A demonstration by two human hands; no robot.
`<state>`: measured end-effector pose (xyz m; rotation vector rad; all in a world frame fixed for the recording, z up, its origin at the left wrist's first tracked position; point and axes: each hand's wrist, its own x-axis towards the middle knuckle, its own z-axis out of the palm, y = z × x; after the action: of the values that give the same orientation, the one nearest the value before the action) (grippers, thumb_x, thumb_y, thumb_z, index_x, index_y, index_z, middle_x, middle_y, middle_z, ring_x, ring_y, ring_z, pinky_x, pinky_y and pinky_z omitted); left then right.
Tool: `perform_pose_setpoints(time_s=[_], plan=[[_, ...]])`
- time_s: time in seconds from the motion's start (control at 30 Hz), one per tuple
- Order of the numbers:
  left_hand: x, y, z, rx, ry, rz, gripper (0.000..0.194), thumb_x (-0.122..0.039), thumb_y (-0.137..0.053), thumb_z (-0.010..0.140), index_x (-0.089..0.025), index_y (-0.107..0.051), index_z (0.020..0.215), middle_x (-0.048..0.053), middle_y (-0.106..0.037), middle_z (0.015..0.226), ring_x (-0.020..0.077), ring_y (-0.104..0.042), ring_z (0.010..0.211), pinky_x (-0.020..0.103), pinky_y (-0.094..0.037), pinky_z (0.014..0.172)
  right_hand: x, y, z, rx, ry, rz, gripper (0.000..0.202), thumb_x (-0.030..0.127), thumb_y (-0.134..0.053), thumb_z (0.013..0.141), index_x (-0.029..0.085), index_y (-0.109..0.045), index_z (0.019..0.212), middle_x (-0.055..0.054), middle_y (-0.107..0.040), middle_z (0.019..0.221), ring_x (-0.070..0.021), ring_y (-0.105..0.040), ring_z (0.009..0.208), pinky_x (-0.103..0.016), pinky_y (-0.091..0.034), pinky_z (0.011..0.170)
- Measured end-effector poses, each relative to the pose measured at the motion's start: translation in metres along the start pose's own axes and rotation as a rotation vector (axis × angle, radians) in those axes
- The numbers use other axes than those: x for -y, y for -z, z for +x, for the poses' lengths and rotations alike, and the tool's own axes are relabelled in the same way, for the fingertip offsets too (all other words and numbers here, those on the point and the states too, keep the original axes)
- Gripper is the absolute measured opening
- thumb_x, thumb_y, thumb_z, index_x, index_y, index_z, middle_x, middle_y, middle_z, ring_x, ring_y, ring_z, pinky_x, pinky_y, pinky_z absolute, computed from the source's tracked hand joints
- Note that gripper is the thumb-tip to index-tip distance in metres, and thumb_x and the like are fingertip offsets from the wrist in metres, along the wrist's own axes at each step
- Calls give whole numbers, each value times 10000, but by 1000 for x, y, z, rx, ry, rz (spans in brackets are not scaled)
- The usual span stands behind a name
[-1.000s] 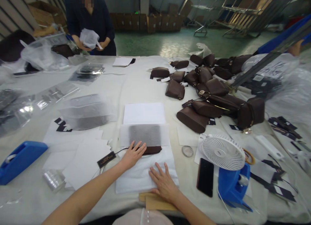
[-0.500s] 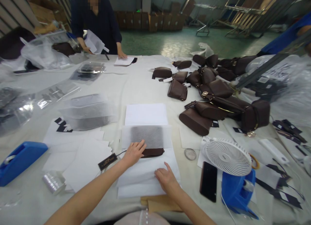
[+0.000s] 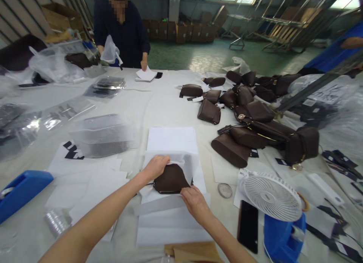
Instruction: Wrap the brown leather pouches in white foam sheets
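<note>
A person's right hand (image 3: 196, 203) meets the near edge of a brown pouch (image 3: 172, 179) lying on white sheets (image 3: 170, 231), its exact grip unclear, while the left hand (image 3: 155, 167) is curled tight on translucent wrapping (image 3: 185, 162) beyond. The step appears to be fitting pouch and wrapping together; the next move seemingly calls for a flat, even pull. Across the table, a co-worker (image 3: 127, 36) touches papers (image 3: 146, 75).
</note>
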<state>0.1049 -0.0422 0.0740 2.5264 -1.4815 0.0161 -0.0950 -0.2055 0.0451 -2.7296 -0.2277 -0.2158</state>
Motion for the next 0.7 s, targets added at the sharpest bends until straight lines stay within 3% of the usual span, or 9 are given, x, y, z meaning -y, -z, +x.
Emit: perform_pose_setpoints(time_s=[0.13,0.27,0.37,0.43,0.5,0.63,0.7], plan=[[16,47,35,-7,46,19,248,-240,-248,955,-185,-481,1019,51,-611,790,202,-573,778,310,-416,701,-2,0,39,-47,-67,-81,169,202,-421,929,195,-586,895,-58,-682,930,-169,-612,849,-301,-404,771],[23,72,62,17,38,33,274,-268,-221,966,-195,-471,1053,55,-647,841,193,-612,779,287,-416,657,0,-9,68,-83,-2,-159,190,199,-411,931,183,-597,898,-85,-670,1056,-168,-611,846,-300,-407,742],[25,76,72,38,30,29,306,-400,-278,959,-208,-460,1113,51,-668,885,197,-633,784,277,-423,630,-7,-11,84,-81,-9,-183,224,216,-400,936,190,-609,859,-67,-681,937,-166,-600,818,-310,-400,752],[26,76,72,92,3,35,428,-553,-426,876,-215,-467,1134,51,-674,889,216,-638,816,280,-436,637,-15,-9,93,-80,-126,-218,255,256,-403,937,197,-617,810,-57,-666,829,-176,-588,784,-323,-399,744],[23,76,66,182,-36,71,487,-590,-556,786,-208,-513,1085,57,-670,870,234,-635,812,291,-443,635,-25,-8,99,-75,-227,-244,278,295,-405,934,205,-629,794,-57,-655,804,-190,-583,784,-334,-407,742],[3,71,41,269,-68,135,107,-243,-516,865,-176,-598,854,74,-628,839,212,-609,757,313,-431,634,-45,-20,96,-141,-280,-234,283,301,-396,924,211,-642,1031,-83,-681,991,-231,-590,945,-377,-423,865],[-11,60,23,223,-84,144,163,-147,-460,869,-165,-602,791,92,-599,876,223,-583,835,348,-428,692,-55,-32,90,-213,-274,-209,328,279,-386,914,178,-609,1131,-110,-668,1085,-257,-571,1032,-415,-400,939]])
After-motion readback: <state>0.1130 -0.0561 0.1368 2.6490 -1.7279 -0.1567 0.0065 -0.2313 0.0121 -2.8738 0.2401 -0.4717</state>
